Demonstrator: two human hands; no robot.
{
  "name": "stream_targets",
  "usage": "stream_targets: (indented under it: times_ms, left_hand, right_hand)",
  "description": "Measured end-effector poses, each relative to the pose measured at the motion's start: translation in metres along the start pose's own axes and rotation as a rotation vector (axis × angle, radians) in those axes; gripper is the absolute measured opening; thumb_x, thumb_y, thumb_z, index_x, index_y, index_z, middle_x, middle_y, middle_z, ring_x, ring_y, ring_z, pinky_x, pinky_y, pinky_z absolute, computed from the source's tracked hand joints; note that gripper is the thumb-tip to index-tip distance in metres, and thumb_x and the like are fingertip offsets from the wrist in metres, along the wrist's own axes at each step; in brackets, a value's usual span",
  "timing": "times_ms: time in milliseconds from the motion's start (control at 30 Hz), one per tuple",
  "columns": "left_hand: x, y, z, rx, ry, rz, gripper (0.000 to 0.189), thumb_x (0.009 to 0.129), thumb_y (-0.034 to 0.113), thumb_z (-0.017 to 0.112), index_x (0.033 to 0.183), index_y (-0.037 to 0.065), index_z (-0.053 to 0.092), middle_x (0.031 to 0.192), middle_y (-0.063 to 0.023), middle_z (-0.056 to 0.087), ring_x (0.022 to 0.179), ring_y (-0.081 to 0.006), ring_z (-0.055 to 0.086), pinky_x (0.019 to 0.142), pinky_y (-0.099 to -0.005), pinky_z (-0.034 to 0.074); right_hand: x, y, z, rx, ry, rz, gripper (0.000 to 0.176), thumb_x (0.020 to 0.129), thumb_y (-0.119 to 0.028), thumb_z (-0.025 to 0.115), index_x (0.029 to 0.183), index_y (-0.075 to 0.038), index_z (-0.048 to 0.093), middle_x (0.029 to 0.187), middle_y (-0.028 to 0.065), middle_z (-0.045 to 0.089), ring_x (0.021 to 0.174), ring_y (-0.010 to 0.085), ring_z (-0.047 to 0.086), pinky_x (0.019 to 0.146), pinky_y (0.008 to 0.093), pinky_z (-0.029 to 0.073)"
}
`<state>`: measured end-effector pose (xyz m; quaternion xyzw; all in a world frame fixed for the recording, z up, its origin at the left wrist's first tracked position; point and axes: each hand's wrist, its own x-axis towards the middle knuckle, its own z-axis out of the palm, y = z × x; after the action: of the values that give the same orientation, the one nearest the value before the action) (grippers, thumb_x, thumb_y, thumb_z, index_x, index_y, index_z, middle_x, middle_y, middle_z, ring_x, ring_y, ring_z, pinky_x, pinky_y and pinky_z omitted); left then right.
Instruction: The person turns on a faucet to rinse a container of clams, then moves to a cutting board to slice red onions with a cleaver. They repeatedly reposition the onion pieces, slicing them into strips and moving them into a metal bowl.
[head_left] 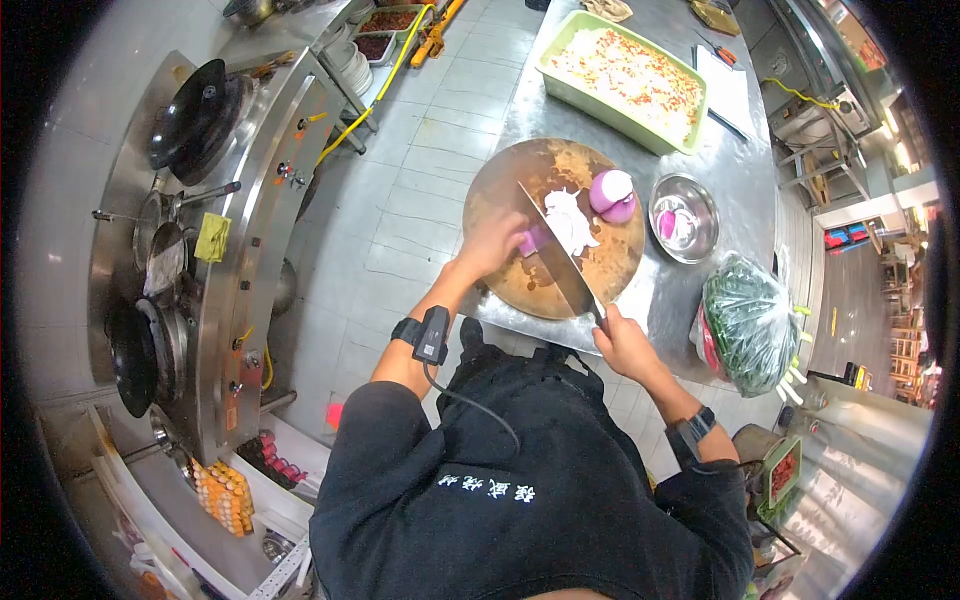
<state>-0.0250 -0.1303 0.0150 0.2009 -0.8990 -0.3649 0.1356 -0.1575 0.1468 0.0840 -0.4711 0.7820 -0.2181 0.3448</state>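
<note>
On a round wooden board [495,275], my left hand [492,243] presses its fingers on a purple onion piece [530,240]. My right hand [625,345] is closed round the handle of a wide cleaver [562,262], whose blade stands beside the onion piece. White and pale purple slices [570,222] lie just right of the blade. Farther right on the board sit purple onion halves [613,196]. Beside the board is a metal bowl [684,218] with purple and white pieces inside.
Behind the board stands a green tub [610,118] of chopped food. A plastic bag of greens [750,325] rests at the table's right edge. The steel table [520,100] carries these things. A stove [260,210] with black woks stands at the left.
</note>
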Motion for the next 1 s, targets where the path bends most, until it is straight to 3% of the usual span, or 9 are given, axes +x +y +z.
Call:
stream_targets:
  times_ms: [167, 267, 400, 567, 667, 800, 1000]
  left_hand:
    - [-0.002, 0.000, 0.003, -0.024, 0.042, -0.012, 0.024, 0.091, 0.022, 0.061, 0.112, 0.011, 0.059, 0.102, -0.0156, 0.056, 0.096, -0.0372, 0.057, 0.082, -0.0437, 0.047]
    - [-0.004, -0.014, 0.016, 0.025, 0.142, 0.061, 0.023, 0.091, 0.020, 0.061, 0.111, 0.011, 0.059, 0.100, -0.0156, 0.056, 0.094, -0.0372, 0.057, 0.080, -0.0436, 0.047]
    - [-0.004, -0.003, 0.006, -0.006, 0.089, 0.027, 0.021, 0.091, 0.020, 0.061, 0.109, 0.010, 0.059, 0.098, -0.0152, 0.055, 0.093, -0.0373, 0.057, 0.079, -0.0438, 0.047]
    - [-0.006, -0.008, 0.014, 0.004, 0.133, 0.030, 0.019, 0.091, 0.020, 0.061, 0.107, 0.010, 0.059, 0.097, -0.0149, 0.055, 0.092, -0.0369, 0.057, 0.078, -0.0434, 0.046]
    - [-0.008, -0.005, 0.013, -0.012, 0.134, -0.001, 0.018, 0.091, 0.019, 0.061, 0.105, 0.009, 0.060, 0.096, -0.0151, 0.055, 0.092, -0.0367, 0.057, 0.078, -0.0428, 0.046]
    - [-0.006, -0.010, 0.014, -0.062, 0.144, -0.002, 0.017, 0.091, 0.015, 0.059, 0.104, 0.006, 0.061, 0.099, -0.0148, 0.056, 0.093, -0.0350, 0.057, 0.080, -0.0412, 0.046]
    - [-0.010, -0.018, 0.028, -0.080, 0.212, 0.001, 0.018, 0.089, 0.012, 0.057, 0.104, 0.005, 0.061, 0.102, -0.0165, 0.059, 0.101, -0.0365, 0.055, 0.088, -0.0447, 0.043]
  right_hand:
    - [-0.024, -0.035, -0.041, 0.006, -0.019, 0.029, 0.031, 0.088, -0.013, 0.058, 0.109, 0.004, 0.043, 0.082, 0.0263, 0.065, 0.080, 0.0465, 0.063, 0.071, 0.0507, 0.049]
    - [-0.021, -0.016, -0.024, -0.027, -0.042, 0.047, 0.029, 0.088, -0.013, 0.058, 0.106, 0.005, 0.043, 0.081, 0.0266, 0.065, 0.080, 0.0468, 0.063, 0.071, 0.0508, 0.049]
    - [-0.001, -0.001, 0.002, -0.019, 0.005, -0.006, 0.028, 0.088, -0.012, 0.057, 0.104, 0.006, 0.043, 0.083, 0.0272, 0.065, 0.081, 0.0463, 0.064, 0.071, 0.0504, 0.050]
    - [-0.028, -0.037, -0.045, 0.010, -0.051, 0.049, 0.028, 0.088, -0.013, 0.058, 0.104, 0.004, 0.044, 0.081, 0.0263, 0.065, 0.078, 0.0467, 0.063, 0.069, 0.0509, 0.049]
    - [-0.018, -0.015, -0.020, -0.012, -0.023, -0.017, 0.028, 0.088, -0.013, 0.058, 0.104, 0.005, 0.043, 0.080, 0.0269, 0.065, 0.078, 0.0471, 0.063, 0.069, 0.0510, 0.049]
    - [-0.001, 0.001, 0.006, 0.002, 0.014, -0.025, 0.028, 0.087, -0.012, 0.057, 0.104, 0.006, 0.044, 0.079, 0.0280, 0.064, 0.078, 0.0474, 0.062, 0.071, 0.0518, 0.049]
    - [-0.007, -0.024, -0.016, 0.019, -0.007, -0.003, 0.028, 0.088, -0.013, 0.057, 0.105, 0.005, 0.044, 0.079, 0.0263, 0.064, 0.079, 0.0468, 0.063, 0.072, 0.0514, 0.049]
